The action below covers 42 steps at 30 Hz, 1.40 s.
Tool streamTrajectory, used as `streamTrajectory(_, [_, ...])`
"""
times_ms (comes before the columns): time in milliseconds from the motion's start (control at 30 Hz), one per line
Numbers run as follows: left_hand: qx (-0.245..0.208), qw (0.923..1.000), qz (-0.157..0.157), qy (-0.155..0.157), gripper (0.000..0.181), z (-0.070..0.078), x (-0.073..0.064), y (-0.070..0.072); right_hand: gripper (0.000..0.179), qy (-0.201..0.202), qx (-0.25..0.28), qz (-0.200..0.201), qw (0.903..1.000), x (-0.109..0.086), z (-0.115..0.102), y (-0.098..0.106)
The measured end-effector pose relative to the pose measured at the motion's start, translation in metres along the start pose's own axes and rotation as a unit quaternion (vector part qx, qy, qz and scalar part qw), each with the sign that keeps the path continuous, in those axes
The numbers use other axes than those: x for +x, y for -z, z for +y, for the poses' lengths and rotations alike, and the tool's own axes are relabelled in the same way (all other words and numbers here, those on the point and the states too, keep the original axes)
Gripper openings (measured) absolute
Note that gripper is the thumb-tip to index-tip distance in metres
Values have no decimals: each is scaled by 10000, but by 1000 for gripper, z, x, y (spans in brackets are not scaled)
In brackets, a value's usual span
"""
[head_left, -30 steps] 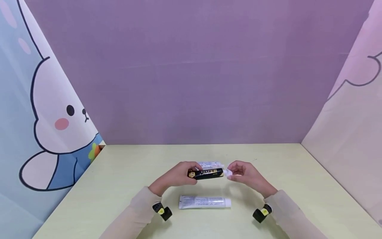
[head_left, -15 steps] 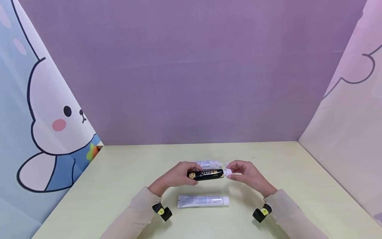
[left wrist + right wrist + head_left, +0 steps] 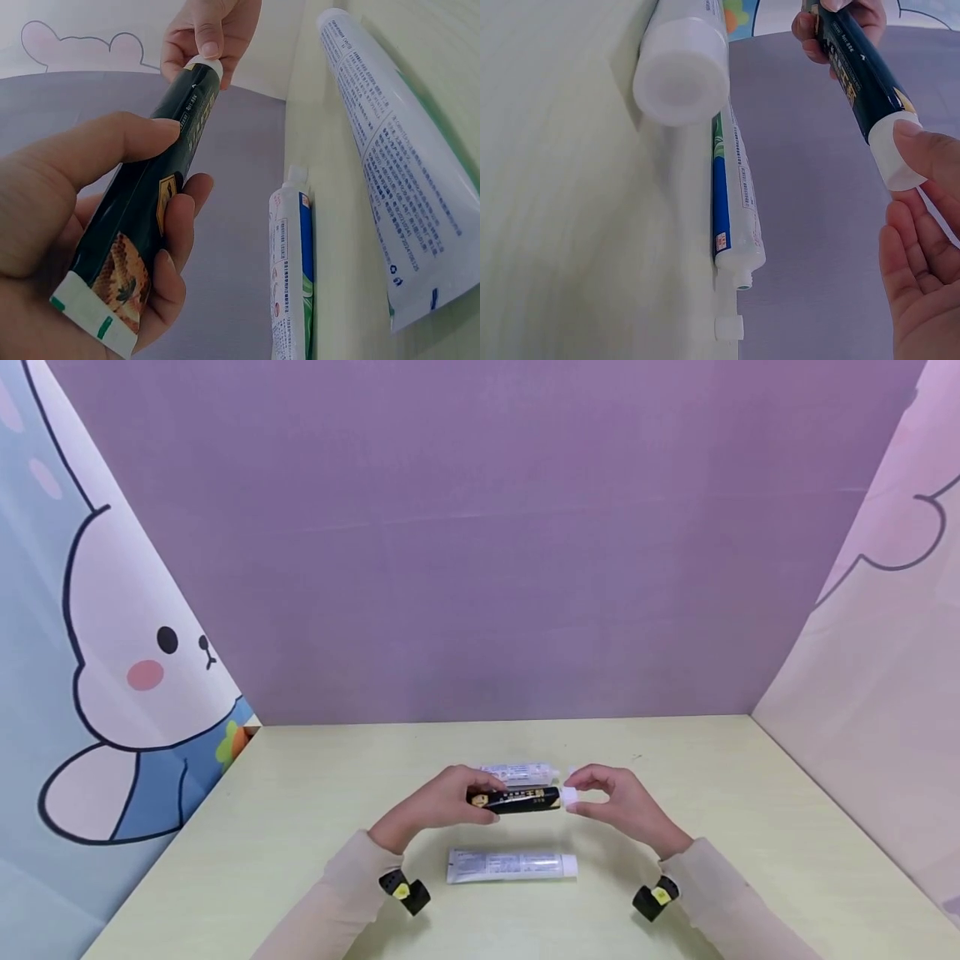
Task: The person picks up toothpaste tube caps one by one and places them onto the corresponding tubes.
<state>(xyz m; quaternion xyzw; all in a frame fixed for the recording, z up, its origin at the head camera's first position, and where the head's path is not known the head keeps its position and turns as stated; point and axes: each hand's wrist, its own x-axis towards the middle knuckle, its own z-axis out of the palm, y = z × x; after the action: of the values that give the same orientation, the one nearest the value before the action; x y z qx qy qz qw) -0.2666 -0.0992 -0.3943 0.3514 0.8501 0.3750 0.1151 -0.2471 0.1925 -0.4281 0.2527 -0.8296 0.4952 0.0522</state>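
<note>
We observe the left hand [image 3: 447,798] wrapped round the black tube [image 3: 525,800]; the right hand [image 3: 624,802] pinches its white cap [image 3: 891,157].

Head view, clock from frame centre. 12: purple backdrop [image 3: 480,543]. 9: blue panel [image 3: 30,693], printed rabbit [image 3: 112,643]. 3: pale panel [image 3: 885,710]. 6: table [image 3: 262,860], bearing capped white tube [image 3: 510,866]. Between 5 and 6: second tube [image 3: 525,773], uncapped. Right wrist view: loose cap [image 3: 729,328] near its nozzle [image 3: 742,283], towards 6.

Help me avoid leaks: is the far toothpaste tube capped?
Uncapped: the far toothpaste tube shows a bare nozzle in the right wrist view; a white cap lies apart.
</note>
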Motion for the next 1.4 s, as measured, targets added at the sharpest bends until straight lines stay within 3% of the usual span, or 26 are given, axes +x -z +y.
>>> streamTrajectory(400, [-25, 9997, 224, 46, 35, -1, 15, 4, 21, 45, -135, -79, 9999, 18, 6, 13])
streamTrajectory(1067, [51, 9992, 388, 22, 36, -1, 16, 4, 20, -448, 244, -197, 9985, 24, 7, 12])
streamTrajectory(1400, [-30, 9992, 400, -12, 36, -3, 17, 4, 22, -403, 443, -207, 9980, 26, 13, 10])
